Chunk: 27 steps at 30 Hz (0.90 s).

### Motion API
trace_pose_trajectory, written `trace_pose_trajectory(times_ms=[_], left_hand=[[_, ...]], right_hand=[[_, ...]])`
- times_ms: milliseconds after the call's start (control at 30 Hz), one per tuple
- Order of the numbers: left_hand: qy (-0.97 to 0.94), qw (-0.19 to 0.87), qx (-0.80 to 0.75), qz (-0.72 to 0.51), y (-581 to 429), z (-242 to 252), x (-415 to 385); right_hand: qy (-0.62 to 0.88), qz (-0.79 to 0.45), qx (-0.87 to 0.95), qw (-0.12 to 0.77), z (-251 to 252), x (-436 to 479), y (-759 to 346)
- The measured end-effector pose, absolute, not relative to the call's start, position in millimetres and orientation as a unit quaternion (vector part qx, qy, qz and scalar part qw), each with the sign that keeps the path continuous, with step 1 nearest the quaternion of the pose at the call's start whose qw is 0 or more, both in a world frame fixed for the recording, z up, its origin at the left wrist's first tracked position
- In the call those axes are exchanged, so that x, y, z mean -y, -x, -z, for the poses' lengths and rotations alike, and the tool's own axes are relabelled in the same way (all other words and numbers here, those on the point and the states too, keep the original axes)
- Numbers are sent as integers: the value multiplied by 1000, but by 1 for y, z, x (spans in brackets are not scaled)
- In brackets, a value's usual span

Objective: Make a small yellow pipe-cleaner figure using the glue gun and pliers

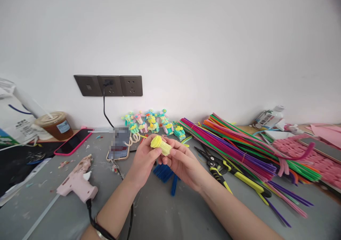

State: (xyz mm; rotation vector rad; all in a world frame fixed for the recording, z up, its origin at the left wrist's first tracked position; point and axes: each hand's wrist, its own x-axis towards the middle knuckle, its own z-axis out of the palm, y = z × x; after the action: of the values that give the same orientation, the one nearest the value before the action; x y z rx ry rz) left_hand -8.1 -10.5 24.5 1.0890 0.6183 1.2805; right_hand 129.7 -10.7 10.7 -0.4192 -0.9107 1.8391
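Note:
Between both hands, raised over the grey mat, is a small yellow pipe-cleaner piece (165, 148), a pale bundle with a brighter yellow coil round its left end. My left hand (145, 156) pinches the coiled end with thumb and fingers. At the pale right end, the thumb and fingers of my right hand (184, 161) close on the same piece. Short blue pipe-cleaner lengths (163, 173) lie on the mat just beneath the hands. Behind them stand several small pastel pipe-cleaner figures (151, 119) along the wall.
Pink hot glue gun (77, 181) lies left, its black cord running under my left forearm. Two phones (74, 141) and a drink cup (54, 125) are beyond it. Yellow-handled pliers (213, 162) and cutters (247, 181) lie right, beside bundled coloured pipe cleaners (226, 147).

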Motion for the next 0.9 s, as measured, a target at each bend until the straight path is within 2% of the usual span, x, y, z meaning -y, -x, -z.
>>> trace_pose_trajectory(times_ms=[700,900], left_hand=[[-493,599,-262,-575,12,-22,8],[-497,589,-250,-586,12,-21,9]], right_hand=[[171,-759,390,493,-17,8,-135],[196,-690,447,535,-22,7,-140]])
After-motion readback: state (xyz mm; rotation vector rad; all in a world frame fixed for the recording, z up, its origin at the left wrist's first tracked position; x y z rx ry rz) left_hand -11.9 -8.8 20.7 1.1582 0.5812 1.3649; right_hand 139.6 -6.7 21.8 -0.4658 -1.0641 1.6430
